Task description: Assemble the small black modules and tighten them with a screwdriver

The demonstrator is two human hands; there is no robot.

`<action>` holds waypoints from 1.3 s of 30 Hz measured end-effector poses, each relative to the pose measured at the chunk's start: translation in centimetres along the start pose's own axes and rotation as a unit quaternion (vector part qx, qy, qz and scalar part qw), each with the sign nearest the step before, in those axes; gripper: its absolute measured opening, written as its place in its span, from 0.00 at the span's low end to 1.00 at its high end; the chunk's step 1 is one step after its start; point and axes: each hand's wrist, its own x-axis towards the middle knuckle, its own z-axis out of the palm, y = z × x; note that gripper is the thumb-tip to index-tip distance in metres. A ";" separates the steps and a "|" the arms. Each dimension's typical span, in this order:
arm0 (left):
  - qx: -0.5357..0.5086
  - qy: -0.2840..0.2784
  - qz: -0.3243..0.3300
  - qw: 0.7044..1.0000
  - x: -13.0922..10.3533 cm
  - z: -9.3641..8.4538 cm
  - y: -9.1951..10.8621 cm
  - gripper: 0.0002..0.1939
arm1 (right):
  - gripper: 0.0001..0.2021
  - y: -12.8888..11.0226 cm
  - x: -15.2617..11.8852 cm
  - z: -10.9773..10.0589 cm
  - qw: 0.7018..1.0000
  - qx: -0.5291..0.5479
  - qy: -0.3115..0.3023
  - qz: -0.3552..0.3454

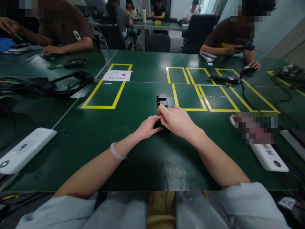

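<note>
One dark block, pale-panelled (162,96) | over green tabletop (133,178), left of yellow tape frame (175,94); resting or raised, cannot tell | right hand (178,122): fingers curled narrow onto it, presumably for control | left hand (148,128): thumb and fingers parted at near end, seemingly steadying; actual grip hidden

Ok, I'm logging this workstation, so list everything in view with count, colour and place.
Small pieces: at least two, black with grey tops, at the hands
Table: one, green, foreground
Tape outlines: several, yellow, on the table
Paper: one, white, across left outline
Oblong cases: at least two, white, left and right
Rod-shaped item: one, black, right
Cables: uncounted, black, both sides
Co-workers: two, brown tops, across the table
Other people: several, mixed clothing, background
Chairs: several, black, background
Bottle: one, white, background
Bracelet: one, white, left wrist
Sleeves: two, light blue, bottom
Left hand and right hand: two, bare, centre
</note>
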 end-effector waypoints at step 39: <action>0.003 0.001 0.006 1.000 0.0 0.2 -0.3 0.19 | 0.10 -0.1 0.1 -0.1 1.000 -0.008 -0.003 0.009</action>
